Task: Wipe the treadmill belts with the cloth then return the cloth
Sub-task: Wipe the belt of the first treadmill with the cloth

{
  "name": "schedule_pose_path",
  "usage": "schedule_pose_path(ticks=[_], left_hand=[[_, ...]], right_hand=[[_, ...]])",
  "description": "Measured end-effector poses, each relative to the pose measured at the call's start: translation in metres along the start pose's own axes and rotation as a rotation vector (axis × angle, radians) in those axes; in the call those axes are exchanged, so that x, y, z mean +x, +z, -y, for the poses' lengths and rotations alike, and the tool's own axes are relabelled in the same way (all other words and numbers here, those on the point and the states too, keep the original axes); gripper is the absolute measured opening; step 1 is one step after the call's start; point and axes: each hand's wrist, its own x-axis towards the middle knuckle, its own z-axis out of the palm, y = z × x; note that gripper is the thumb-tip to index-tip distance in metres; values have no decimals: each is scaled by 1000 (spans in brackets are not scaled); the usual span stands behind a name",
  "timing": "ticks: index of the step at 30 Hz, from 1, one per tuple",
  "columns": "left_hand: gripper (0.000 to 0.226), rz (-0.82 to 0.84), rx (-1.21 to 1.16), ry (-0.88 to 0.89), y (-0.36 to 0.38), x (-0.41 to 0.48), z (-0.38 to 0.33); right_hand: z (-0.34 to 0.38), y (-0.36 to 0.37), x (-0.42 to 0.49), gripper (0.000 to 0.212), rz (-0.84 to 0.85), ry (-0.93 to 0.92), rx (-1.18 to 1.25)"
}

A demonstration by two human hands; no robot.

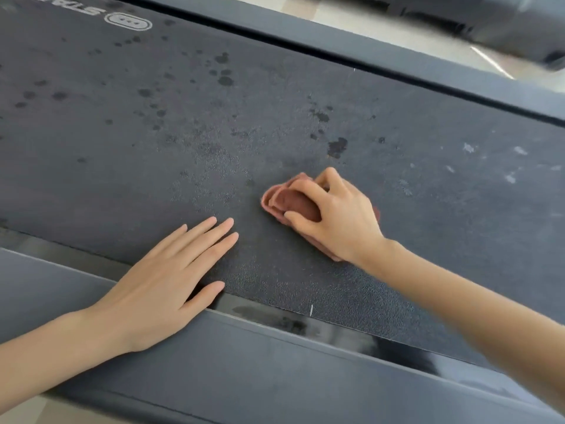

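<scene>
A dark textured treadmill belt point(214, 133) fills most of the view, spotted with dark wet drops and, at the right, pale flecks. A crumpled reddish-brown cloth point(292, 201) lies on the belt right of centre. My right hand point(339, 215) grips the cloth from above, fingers curled over it and thumb tucked at its near side. My left hand point(171, 276) rests flat on the belt's near edge, fingers straight and spread, its palm over the side rail.
A grey side rail point(244, 371) runs along the near edge of the belt and another side rail point(397, 61) along the far edge. A white logo point(128, 22) is printed on the belt at the top left. Another dark machine point(504, 22) stands beyond, blurred.
</scene>
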Motion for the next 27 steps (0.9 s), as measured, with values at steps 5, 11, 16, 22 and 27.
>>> schedule_pose_path(ticks=[5, 11, 16, 22, 27], left_hand=[[59, -24, 29, 111, -1, 22, -19], [56, -1, 10, 175, 11, 40, -39], [54, -20, -29, 172, 14, 41, -37], [53, -42, 0, 198, 21, 41, -33], [51, -58, -11, 196, 24, 41, -32]], right_hand=[[-8, -17, -68, 36, 62, -303, 46], [-125, -28, -24, 39, -93, 193, -180], [-163, -34, 0, 39, -93, 568, -172], [-98, -34, -81, 39, -65, 28, -106], [-148, -60, -117, 39, -43, -83, -204]])
